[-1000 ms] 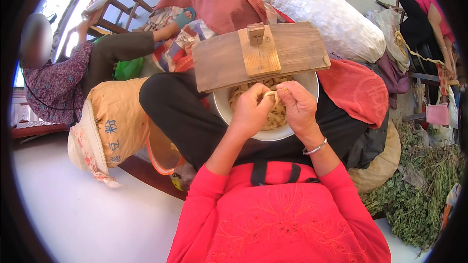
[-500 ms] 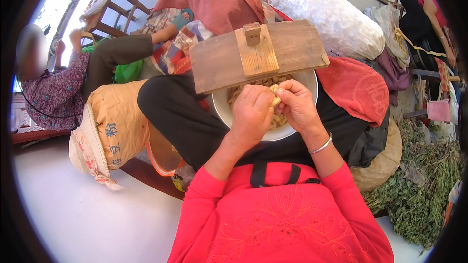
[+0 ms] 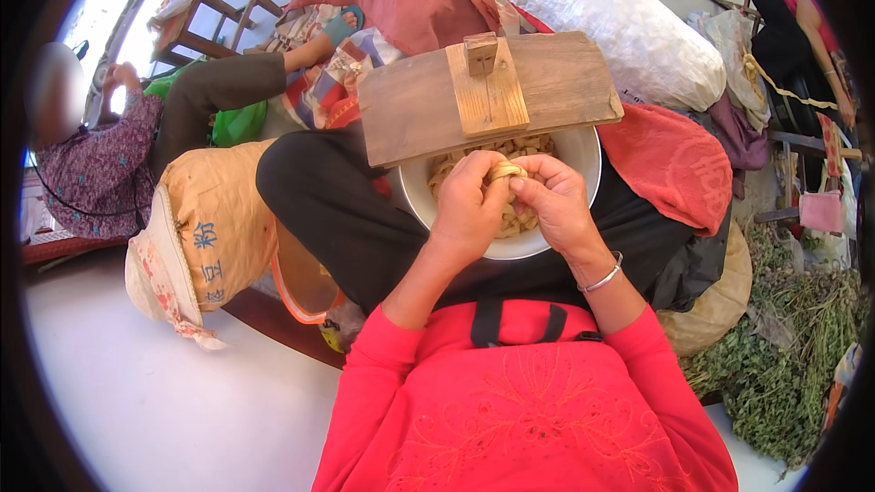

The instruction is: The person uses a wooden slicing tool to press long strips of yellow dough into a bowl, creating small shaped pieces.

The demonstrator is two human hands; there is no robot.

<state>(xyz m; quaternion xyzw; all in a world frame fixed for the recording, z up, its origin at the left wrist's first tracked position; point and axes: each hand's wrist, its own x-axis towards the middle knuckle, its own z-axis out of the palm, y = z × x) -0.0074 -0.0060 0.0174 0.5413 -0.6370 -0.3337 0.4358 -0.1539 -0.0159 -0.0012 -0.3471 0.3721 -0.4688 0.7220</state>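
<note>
My left hand [image 3: 470, 203] and my right hand [image 3: 557, 204] meet over a white bowl [image 3: 416, 189] on my lap. Their fingers pinch a pale yellow strip [image 3: 508, 169] between them, looped into a small bundle; I cannot tell its material. Similar tan strips [image 3: 519, 220] lie in the bowl, partly hidden by my hands. Across the bowl's far side rests a brown wooden board [image 3: 396, 107]. A lighter wooden piece [image 3: 485, 96] crosses it, with a small block [image 3: 480, 53] on top.
At left stand a tan sack [image 3: 223, 228], a pale hat [image 3: 159, 278] and an orange-rimmed container [image 3: 305, 287]. A white sack [image 3: 620, 32] and red cloth [image 3: 670, 164] lie right of the board. Dried plants [image 3: 793, 346] are heaped at right. A seated person [image 3: 100, 173] is at far left.
My fingers have shifted around the strip, and its loop now shows above my fingertips. The board and bowl sit slightly farther right in view. The person at left has lowered their hands.
</note>
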